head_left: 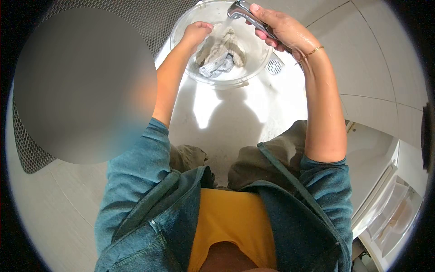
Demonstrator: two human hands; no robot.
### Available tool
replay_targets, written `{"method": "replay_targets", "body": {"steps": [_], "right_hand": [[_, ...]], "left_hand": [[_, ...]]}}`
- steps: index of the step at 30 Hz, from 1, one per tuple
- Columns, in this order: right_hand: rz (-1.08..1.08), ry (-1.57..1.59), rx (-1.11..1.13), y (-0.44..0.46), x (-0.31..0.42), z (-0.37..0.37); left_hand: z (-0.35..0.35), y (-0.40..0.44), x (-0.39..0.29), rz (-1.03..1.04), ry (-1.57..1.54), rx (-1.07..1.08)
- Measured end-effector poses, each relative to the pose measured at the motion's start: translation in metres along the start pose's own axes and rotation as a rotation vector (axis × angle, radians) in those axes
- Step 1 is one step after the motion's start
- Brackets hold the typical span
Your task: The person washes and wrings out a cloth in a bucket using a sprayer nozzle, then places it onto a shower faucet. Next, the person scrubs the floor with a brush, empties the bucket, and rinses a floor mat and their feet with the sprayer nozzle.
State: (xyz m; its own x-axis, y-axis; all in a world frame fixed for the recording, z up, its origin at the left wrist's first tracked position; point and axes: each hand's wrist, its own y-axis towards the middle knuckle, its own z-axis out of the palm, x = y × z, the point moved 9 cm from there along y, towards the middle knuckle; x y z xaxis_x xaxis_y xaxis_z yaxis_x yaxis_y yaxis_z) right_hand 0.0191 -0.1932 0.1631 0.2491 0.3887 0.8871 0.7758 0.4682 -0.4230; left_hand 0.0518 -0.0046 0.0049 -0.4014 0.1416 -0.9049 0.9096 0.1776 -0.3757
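A clear plastic basin [256, 65] stands on the floor at the top middle. Inside it lie wet, crumpled cloths, a beige one [238, 54] and a light grey patterned one [213, 68]. My right hand [281, 28] is wrapped round a chrome sprayer [241, 10], whose head points down over the basin, with water coming out. My left hand [198, 34] is over the basin's left side, its fingers pinched together near the cloths; what they hold, if anything, is too small to make out.
A round floor drain [273, 66] lies just right of the basin. A dark textured mat [145, 27] covers the floor at the upper left. At the lower right stands a white cabinet [374, 149] with clear plastic containers [394, 217]. A blurred disc hides the left side.
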Motion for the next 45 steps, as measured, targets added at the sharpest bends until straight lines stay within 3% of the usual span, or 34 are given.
{"method": "replay_targets", "body": {"steps": [11,14,16,17,19,20,22,27,29,31,35,38,39,41,43,45], "right_hand": [[0.031,0.018,0.047,-0.004,-0.002,0.005],[-0.018,-0.205,-0.028,-0.010,0.005,-0.001],[0.035,-0.257,-0.004,-0.010,-0.001,-0.002],[0.035,-0.258,-0.006,-0.012,-0.001,-0.003],[0.036,-0.245,0.012,-0.017,0.002,-0.002],[0.038,-0.246,0.007,-0.018,0.002,-0.004],[0.041,-0.227,0.032,-0.019,0.002,-0.005],[0.014,-0.200,0.020,-0.023,0.005,-0.014],[-0.008,-0.199,0.037,-0.026,0.007,-0.017],[0.005,-0.196,0.006,-0.034,0.010,-0.026],[0.021,-0.159,-0.069,-0.040,0.011,-0.040],[-0.003,-0.141,-0.132,-0.045,0.022,-0.045],[0.048,-0.039,-0.103,-0.045,0.018,-0.047],[0.104,0.061,-0.064,-0.043,0.012,-0.047],[0.058,0.082,-0.036,-0.043,0.011,-0.051],[0.077,0.064,-0.081,-0.046,0.010,-0.056]], "left_hand": [[-0.001,0.005,0.002,0.022,-0.056,-0.018],[-0.004,0.017,0.015,0.070,0.068,0.008],[0.006,0.014,0.015,0.166,1.011,0.060],[0.009,0.013,0.016,0.168,1.010,0.061],[0.046,0.010,0.064,0.149,1.412,0.517],[0.054,0.013,0.073,0.154,1.411,0.520],[0.092,-0.004,0.107,0.224,1.312,0.949],[0.117,0.001,0.146,0.239,1.369,0.991],[0.082,0.018,0.089,0.096,1.153,0.479],[0.050,0.018,0.035,0.133,0.317,0.416],[0.002,-0.012,-0.085,0.299,0.169,0.206],[-0.020,-0.025,-0.130,0.392,0.036,0.248],[-0.028,-0.028,-0.147,0.515,0.026,0.256],[-0.017,-0.095,-0.204,0.568,-0.297,0.290],[-0.023,-0.121,-0.239,0.702,-0.292,0.235],[-0.028,-0.136,-0.258,0.699,-0.234,0.138]]}}
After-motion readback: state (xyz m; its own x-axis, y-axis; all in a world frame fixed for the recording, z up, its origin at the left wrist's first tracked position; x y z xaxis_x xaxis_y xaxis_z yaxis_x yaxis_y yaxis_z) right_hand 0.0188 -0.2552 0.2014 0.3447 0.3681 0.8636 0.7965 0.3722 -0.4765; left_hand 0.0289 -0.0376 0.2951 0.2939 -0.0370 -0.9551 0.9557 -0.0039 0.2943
